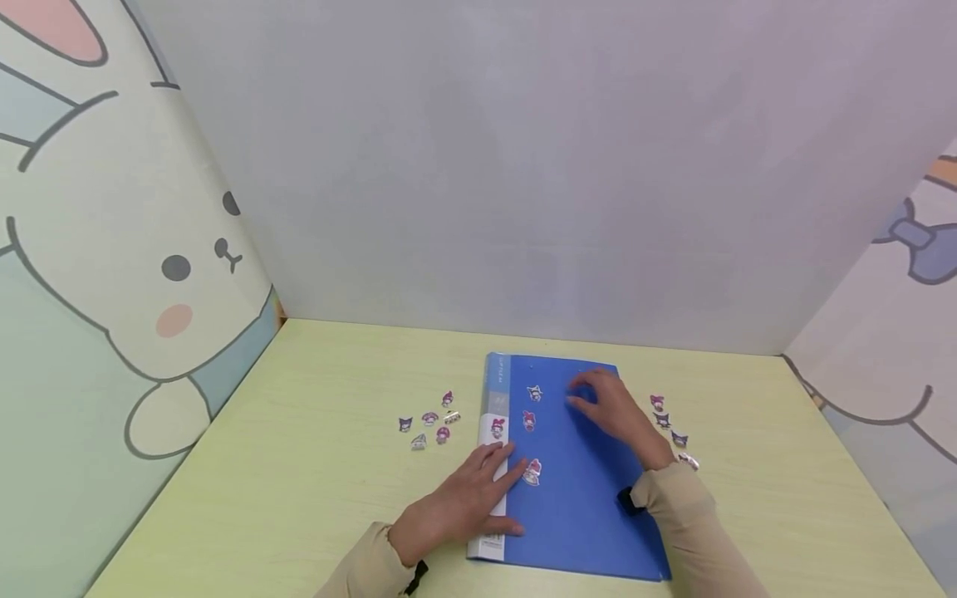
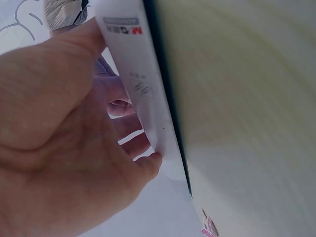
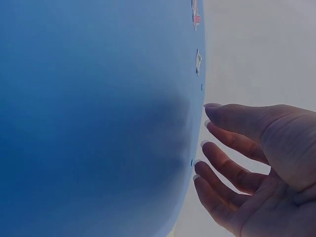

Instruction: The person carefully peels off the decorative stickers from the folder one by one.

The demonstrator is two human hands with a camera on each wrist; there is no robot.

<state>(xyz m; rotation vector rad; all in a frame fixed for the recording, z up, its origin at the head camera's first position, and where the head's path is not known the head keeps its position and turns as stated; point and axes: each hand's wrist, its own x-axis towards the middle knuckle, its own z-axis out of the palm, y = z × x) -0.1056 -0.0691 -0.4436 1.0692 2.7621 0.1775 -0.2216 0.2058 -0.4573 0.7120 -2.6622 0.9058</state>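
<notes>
A blue file folder [image 1: 583, 519] with a white spine label lies on the table. My left hand [image 1: 465, 500] rests across its spine, fingers spread; the left wrist view shows the thumb and fingertips at the white spine [image 2: 143, 89]. Above the upper right of the cover, my right hand [image 1: 615, 409] hovers with fingers lightly bent. Its thumb and fingertips are apart in the right wrist view, and nothing shows between them. Three cartoon stickers stand in a column on the cover: a top one [image 1: 534, 394], a middle one [image 1: 529, 421] and a lower one [image 1: 532, 473]. Another sticker [image 1: 497, 428] is on the spine label.
Several loose stickers [image 1: 429, 419] lie on the pale yellow table [image 1: 299, 465] left of the folder. More stickers [image 1: 662, 420] form a slanting row to its right. A grey wall [image 1: 478, 208] stands behind, with cartoon-printed panels at both sides.
</notes>
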